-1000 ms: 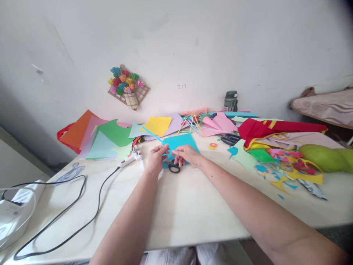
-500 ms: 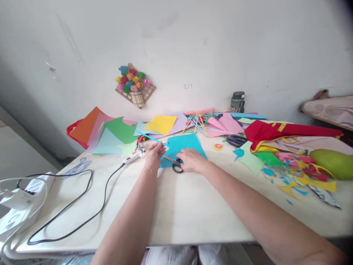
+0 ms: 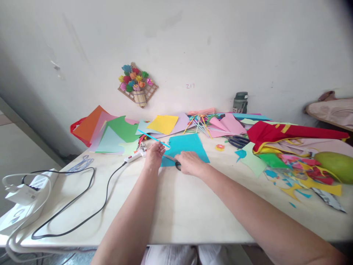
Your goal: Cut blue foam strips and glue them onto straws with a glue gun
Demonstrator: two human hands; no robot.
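Note:
My left hand (image 3: pixel 155 154) is closed on a thin blue strip (image 3: pixel 149 136), which sticks out past the fingers on both sides. My right hand (image 3: pixel 189 162) is wrapped over the black handles of a pair of scissors (image 3: pixel 171 158), hiding most of them. The blades point left toward my left hand. Beneath the scissors lies a sheet of blue paper (image 3: pixel 190 142) on the table. Just left of my left hand is a white glue gun (image 3: pixel 134 156) with a black cord.
Coloured paper sheets (image 3: pixel 118 127) line the back of the table. Paper scraps (image 3: pixel 292 184), red cloth (image 3: pixel 275 134) and a green fruit (image 3: pixel 335 166) lie at right. A power strip (image 3: pixel 30 198) is at left. Dark-handled tools (image 3: pixel 238 141) and a bottle (image 3: pixel 240 102) are behind.
My right hand has moved slightly left and closed over the scissors' handles, covering more of them. My left hand keeps the blue strip nearly in place. The view has shifted slightly.

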